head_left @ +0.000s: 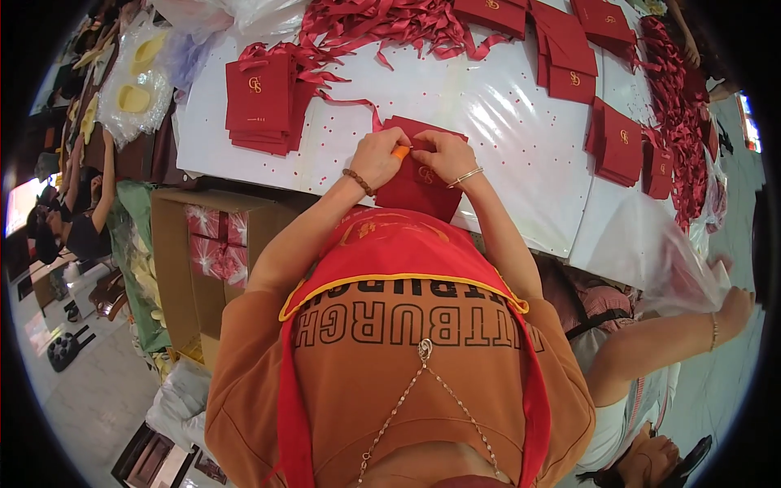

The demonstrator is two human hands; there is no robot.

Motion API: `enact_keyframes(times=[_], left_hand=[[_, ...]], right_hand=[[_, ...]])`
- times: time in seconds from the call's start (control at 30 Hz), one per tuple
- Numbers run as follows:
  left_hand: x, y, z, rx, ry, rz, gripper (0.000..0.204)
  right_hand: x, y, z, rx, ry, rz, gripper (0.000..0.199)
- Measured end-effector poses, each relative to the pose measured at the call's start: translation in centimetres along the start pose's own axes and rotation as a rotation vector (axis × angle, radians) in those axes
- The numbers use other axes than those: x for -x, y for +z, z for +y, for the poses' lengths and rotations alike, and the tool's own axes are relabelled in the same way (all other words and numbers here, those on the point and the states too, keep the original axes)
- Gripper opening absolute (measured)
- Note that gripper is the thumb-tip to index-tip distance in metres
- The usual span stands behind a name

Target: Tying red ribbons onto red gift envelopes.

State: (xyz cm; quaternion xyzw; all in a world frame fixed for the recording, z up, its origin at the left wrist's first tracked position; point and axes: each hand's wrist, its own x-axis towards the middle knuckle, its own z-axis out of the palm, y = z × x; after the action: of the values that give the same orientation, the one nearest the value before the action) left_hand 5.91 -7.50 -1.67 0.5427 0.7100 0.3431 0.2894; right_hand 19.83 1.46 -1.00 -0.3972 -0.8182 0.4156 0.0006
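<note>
Between my hands, at the near edge of the white table, lie red paper bags (413, 198) with gold print. My left hand (377, 161) is closed around an orange-handled tool (400, 152), its tip close to the top bag. My right hand (449, 159) pinches at the upper part of that bag, beside the tool; the fingertips hide the exact spot. A red ribbon (358, 102) runs over the table toward the bags by my left hand. To the left, a stack of red bags (259, 102) has ribbons at its top.
Red ribbons (382, 26) are heaped at the far side. More bag stacks (617, 146) lie right of my hands. Red specks dot the white table (512, 154). An open cardboard box (175, 244) stands below left. At right, another person's arm (667, 350) reaches toward clear plastic (651, 252).
</note>
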Motion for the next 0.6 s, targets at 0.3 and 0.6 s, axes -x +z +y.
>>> enact_keyframes(times=[0.3, 0.6], left_hand=[[-0.1, -0.2, 0.1, -0.041, -0.025, -0.035, 0.010], [-0.4, 0.0, 0.3, -0.060, -0.022, 0.037, 0.010]], right_hand=[[-0.1, 0.0, 0.4, -0.017, -0.004, -0.030, 0.032], [-0.3, 0.1, 0.9, -0.061, -0.023, -0.026, 0.034]])
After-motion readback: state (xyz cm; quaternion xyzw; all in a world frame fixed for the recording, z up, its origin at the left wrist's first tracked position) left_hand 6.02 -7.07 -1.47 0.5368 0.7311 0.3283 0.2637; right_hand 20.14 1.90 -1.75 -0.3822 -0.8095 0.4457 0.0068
